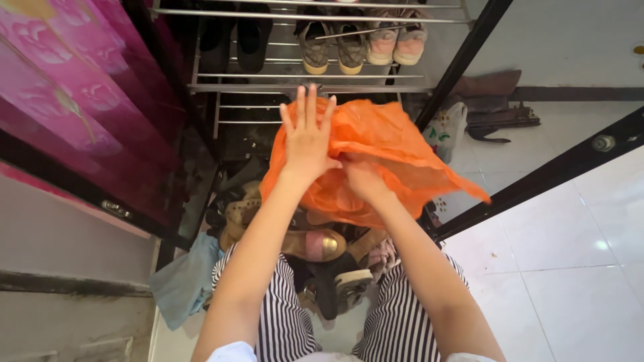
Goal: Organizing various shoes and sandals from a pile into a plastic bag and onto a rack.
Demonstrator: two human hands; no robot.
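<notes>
Below, piled shoes (pixel 315 248) blur; orange bag (pixel 389 154) swallows the right hand (pixel 362 179).

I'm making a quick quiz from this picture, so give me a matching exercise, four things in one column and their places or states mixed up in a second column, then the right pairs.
Things:
1. orange plastic bag
2. grey patterned shoes
3. blue cloth
4. left hand

Places or states:
A. on the floor by the striped trousers
B. flat, fingers spread on the bag
C. side by side on a rack shelf
D. held up over a pile of shoes

Pairs: 1-D, 2-C, 3-A, 4-B
</notes>
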